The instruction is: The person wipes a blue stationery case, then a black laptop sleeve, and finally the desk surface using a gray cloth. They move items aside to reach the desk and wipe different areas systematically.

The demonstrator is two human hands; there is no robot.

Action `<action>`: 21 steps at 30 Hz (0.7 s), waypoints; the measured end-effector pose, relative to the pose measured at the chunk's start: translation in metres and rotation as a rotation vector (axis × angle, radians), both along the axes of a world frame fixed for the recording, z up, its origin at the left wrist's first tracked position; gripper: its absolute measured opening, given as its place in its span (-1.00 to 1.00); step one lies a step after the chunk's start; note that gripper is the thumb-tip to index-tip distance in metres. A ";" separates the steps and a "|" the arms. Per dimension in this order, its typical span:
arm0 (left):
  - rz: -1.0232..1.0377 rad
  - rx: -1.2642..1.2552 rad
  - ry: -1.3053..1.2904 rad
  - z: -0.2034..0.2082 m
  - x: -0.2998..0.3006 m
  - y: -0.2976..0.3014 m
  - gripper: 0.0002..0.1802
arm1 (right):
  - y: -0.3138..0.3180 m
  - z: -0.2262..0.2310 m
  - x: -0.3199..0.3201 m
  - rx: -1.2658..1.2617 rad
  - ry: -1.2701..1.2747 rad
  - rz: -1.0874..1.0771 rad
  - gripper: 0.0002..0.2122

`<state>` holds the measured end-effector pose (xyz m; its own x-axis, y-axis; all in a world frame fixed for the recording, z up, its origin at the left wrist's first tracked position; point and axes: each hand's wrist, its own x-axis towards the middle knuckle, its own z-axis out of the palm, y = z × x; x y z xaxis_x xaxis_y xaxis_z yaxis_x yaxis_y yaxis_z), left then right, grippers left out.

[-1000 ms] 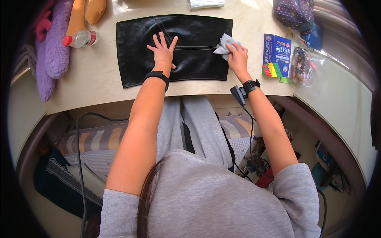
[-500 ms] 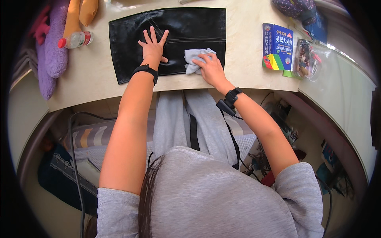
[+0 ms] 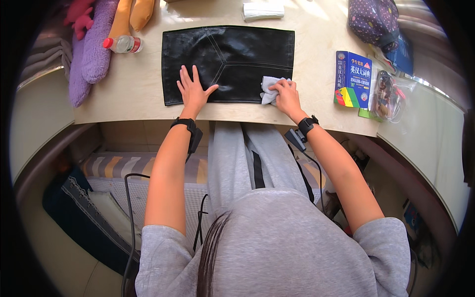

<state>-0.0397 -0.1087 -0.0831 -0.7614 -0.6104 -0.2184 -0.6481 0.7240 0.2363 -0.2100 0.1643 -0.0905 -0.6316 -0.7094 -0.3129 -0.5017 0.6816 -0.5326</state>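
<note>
A glossy black leather piece lies flat on the table, with pale stitched seams meeting near its middle; it resembles a skirt laid out. On its near left part rests my left hand, palm down, fingers spread and thumb pointing right. A crumpled light grey cloth sits at the leather's near right corner. My right hand grips that cloth from the right, its fingers bent over it and pressing down. Black straps circle both my wrists.
Left of the leather are a red-capped plastic bottle and purple and orange plush things. A folded white cloth or tissue pack lies beyond it. To the right stand a blue dictionary, a clear bag and a dotted purple bag.
My right hand has slid the grey cloth rightward to the leather's near right corner. My left hand has shifted nearer and leftward on the leather. The whole view has also moved.
</note>
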 end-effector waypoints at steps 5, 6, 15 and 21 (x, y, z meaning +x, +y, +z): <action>0.129 0.023 -0.197 -0.004 0.045 -0.024 0.21 | -0.001 -0.010 -0.001 0.041 0.086 0.078 -0.60; 0.108 0.028 -0.234 -0.006 0.047 -0.025 0.21 | 0.000 -0.012 -0.001 0.050 0.089 0.086 -0.59; 0.087 0.005 -0.428 -0.002 0.030 -0.027 0.21 | 0.000 -0.008 -0.013 0.080 -0.003 0.157 -0.60; -0.066 -0.326 -0.414 -0.008 0.037 -0.023 0.18 | -0.040 0.041 -0.016 0.172 -0.082 0.199 -0.65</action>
<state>-0.0024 -0.1316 -0.0912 -0.6910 -0.6504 -0.3154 -0.5898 0.7596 -0.2741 -0.2265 0.1242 -0.0495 -0.4531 -0.7487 -0.4839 -0.5949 0.6582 -0.4614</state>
